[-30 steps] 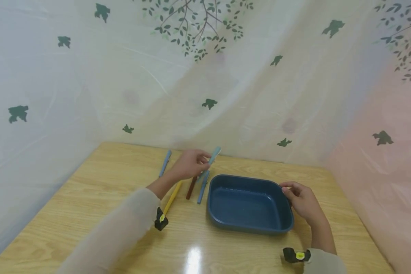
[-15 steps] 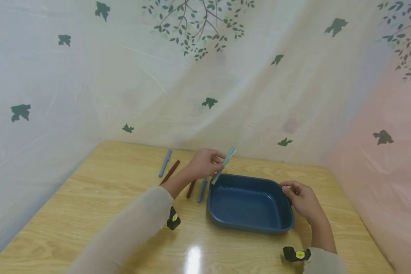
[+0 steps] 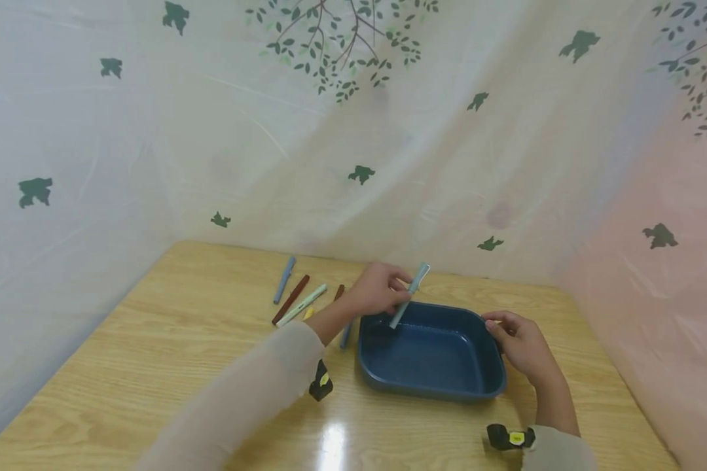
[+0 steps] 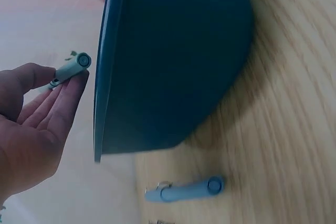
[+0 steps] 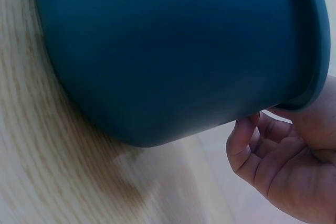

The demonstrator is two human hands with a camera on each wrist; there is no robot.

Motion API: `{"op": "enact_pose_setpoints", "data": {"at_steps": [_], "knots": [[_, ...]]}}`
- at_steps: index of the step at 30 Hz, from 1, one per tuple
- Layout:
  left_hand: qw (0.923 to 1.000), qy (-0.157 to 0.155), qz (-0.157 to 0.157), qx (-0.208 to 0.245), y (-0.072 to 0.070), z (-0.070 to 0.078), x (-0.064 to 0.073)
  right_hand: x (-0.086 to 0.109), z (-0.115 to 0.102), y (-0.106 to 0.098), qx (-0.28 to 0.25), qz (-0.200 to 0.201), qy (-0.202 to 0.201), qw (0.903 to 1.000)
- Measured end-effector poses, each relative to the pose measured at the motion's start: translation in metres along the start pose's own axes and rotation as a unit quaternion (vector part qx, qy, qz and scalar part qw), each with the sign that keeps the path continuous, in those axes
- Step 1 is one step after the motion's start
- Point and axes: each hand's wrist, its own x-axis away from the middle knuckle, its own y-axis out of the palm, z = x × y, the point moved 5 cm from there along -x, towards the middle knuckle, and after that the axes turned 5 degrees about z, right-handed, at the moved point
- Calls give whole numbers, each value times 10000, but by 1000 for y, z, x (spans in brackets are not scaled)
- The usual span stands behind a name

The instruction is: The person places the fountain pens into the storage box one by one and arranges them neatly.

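Observation:
My left hand pinches a light blue-green pen between thumb and fingers. The pen is tilted, clip end up, and its lower end hangs over the left far part of a dark blue rectangular basin. In the left wrist view the round end of this pen faces the camera, beside the basin's rim. With thumb and fingers, my right hand grips the rim at the basin's right far corner. The right wrist view shows its curled fingers beneath the rim, against the outer wall.
Left of the basin lie a blue pen, a dark red pen, a pale green pen, a partly hidden yellow pen, another dark red pen and another blue pen. A patterned curtain stands behind the wooden table.
My left hand has carried the blue-green pen rightward from above the other pens to over the basin. The pale green pen has come into view behind it. My right hand stays at the rim.

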Motion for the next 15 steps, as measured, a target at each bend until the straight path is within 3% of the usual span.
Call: {"op": "enact_pose_setpoints", "data": {"at_steps": [6,15], "knots": [[9945,-492,-166,910,18,-3,1,-1,1,0,-22,-2,-35,10000],[9865,-821,-320,1382,46,-2,5,-2,1,0,-80,3,-73,9999]]}}
